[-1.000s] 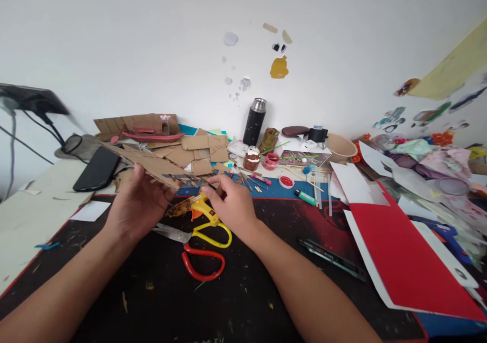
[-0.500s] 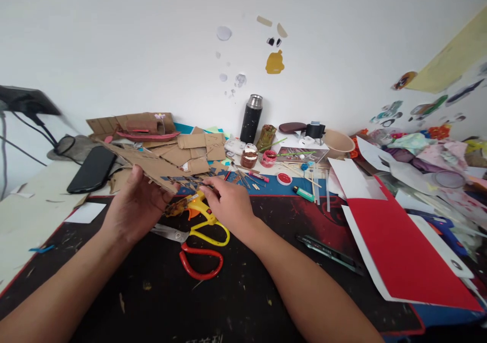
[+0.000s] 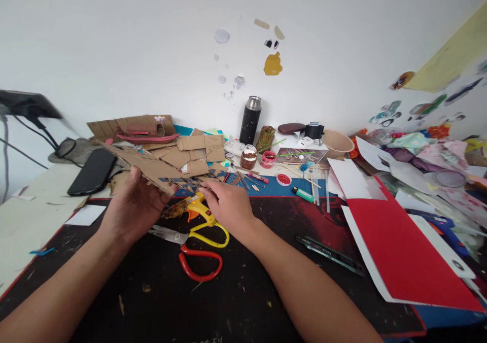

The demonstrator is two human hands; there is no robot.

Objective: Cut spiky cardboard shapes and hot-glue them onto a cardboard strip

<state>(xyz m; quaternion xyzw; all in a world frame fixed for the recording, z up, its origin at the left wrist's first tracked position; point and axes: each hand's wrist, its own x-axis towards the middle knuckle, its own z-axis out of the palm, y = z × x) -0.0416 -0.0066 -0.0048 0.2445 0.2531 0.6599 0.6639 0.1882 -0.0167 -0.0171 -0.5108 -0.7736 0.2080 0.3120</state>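
A piece of brown cardboard (image 3: 146, 163) with dark blue print near its right end is tilted in the air over the desk. My left hand (image 3: 135, 206) holds it from below, the thumb at its near edge. At its right end, my right hand (image 3: 228, 201) is closed, thumb and forefinger pinched on the cardboard's tip; the fingertips are partly hidden. Just below the hands lies a yellow glue gun (image 3: 203, 208), its nozzle end browned. Scissors (image 3: 201, 264) with one red and one yellow handle lie open in front of it, blades partly behind my left hand.
On the black mat (image 3: 243, 302) lies a box cutter (image 3: 329, 254). Red card (image 3: 403, 236) covers the right side. Behind stand a black flask (image 3: 250, 119), paint jars (image 3: 249, 158) and cardboard scraps (image 3: 196, 150). A phone (image 3: 92, 170) lies at left, a green lighter (image 3: 303, 194) right of centre.
The view has shifted very slightly. Both hands and the cardboard keep nearly the same place and grip.
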